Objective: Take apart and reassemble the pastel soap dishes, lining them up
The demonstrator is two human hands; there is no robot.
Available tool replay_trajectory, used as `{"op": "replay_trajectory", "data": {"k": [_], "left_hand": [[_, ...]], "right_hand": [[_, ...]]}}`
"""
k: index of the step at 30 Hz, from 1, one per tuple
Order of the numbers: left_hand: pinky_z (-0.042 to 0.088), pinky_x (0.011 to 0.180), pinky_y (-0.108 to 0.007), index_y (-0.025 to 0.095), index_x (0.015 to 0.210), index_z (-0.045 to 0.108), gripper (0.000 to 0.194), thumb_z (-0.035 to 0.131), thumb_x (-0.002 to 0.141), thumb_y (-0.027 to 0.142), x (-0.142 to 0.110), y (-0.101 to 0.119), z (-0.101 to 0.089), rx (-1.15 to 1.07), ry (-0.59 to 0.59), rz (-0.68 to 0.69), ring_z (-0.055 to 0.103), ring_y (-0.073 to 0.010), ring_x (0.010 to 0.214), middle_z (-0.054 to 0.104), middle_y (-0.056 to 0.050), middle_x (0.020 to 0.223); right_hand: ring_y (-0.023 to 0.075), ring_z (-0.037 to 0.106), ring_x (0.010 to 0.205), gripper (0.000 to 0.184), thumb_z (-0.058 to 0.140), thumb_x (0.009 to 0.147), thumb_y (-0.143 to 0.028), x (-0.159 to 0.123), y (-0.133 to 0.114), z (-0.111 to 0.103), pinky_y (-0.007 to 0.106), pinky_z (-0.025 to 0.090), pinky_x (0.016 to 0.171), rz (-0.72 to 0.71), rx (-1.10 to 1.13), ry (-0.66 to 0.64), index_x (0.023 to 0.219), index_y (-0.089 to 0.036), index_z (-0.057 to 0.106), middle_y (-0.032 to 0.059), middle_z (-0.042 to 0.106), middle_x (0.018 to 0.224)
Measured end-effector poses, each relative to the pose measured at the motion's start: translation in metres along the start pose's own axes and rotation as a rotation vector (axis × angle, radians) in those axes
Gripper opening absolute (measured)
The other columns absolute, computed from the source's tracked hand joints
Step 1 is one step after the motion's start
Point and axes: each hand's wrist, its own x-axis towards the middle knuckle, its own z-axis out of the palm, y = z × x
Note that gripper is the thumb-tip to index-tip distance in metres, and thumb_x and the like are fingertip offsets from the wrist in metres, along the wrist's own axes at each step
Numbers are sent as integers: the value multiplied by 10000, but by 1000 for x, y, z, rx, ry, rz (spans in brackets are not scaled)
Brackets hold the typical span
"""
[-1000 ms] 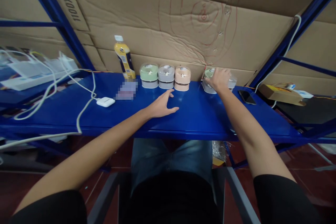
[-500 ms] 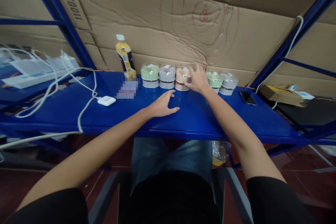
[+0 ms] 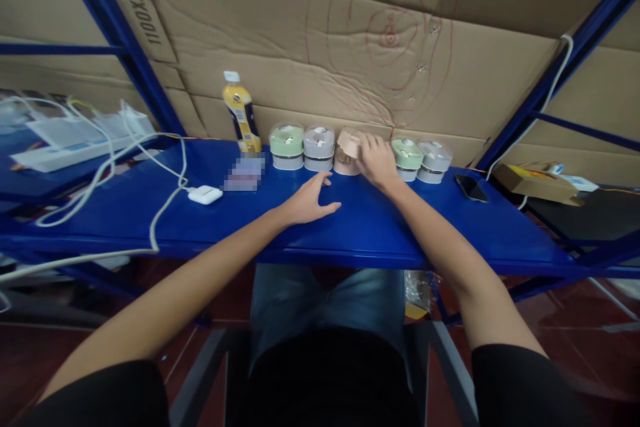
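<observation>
Several small two-tier round-cornered boxes stand in a row at the back of the blue shelf. My right hand is closed on the lid of the pink-beige box, which is tilted up on its left side with a gap above the base. Part of that box is hidden by the fingers. On its left stand a grey box and a green box; to its right are another green box and a grey box. My left hand lies open on the shelf in front, fingers and thumb apart, holding nothing.
A yellow bottle stands left of the row, with a blurred-out flat item before it. A white earphone case and white cables lie further left. A phone and an open cardboard box are at right.
My right hand has closed from spread fingers onto the pink-beige box's lid, which now sits tilted. My left hand stays in place.
</observation>
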Motion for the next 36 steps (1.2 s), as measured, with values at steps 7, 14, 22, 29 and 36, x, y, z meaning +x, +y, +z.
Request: {"op": "replay_trajectory", "data": {"k": [7,14,22,29,36], "left_hand": [[612,1150,-589,189,1458,562,752,698,963,739,12,-2,-10,-630,91,-94,764,-365,1301,762,-221,1369],[678,1041,-552,172,1497,633,811,837,867,639,4,3,-16,-587,-62,-139,776,-392,1280,785,-216,1359],[541,1212,-655,194,1593,501,1179,1063,624,558,0,-2,-1,-360,17,43,687,-445,1415,686,-223,1529],[525,1234,-649,223,1645,464,1188,1033,685,628,-1,-3,1,-209,-24,115,653,-451,1446,647,-214,1577],[449,1329,-620,243,1564,681,747,799,959,666,-5,8,-3,3,-133,187,599,-398,1475,608,-158,1517]], "right_hand": [[394,644,1443,721,657,930,-426,-40,8,-45,585,576,1193,2,517,47,1617,-232,550,158,691,1568],[349,657,1468,728,848,838,-566,-79,-4,-51,569,533,1272,-149,882,-201,1478,-281,650,126,703,1554],[431,702,1399,967,915,788,-740,-64,-12,-28,646,564,1196,-209,641,-310,1543,-200,641,202,722,1524],[413,712,1352,808,779,918,-687,-64,-34,-16,585,579,1130,-263,498,-234,1532,-181,633,206,728,1511],[303,790,1000,714,677,965,-743,-63,27,-8,472,626,925,148,702,-109,1425,-197,667,128,834,1160]]}}
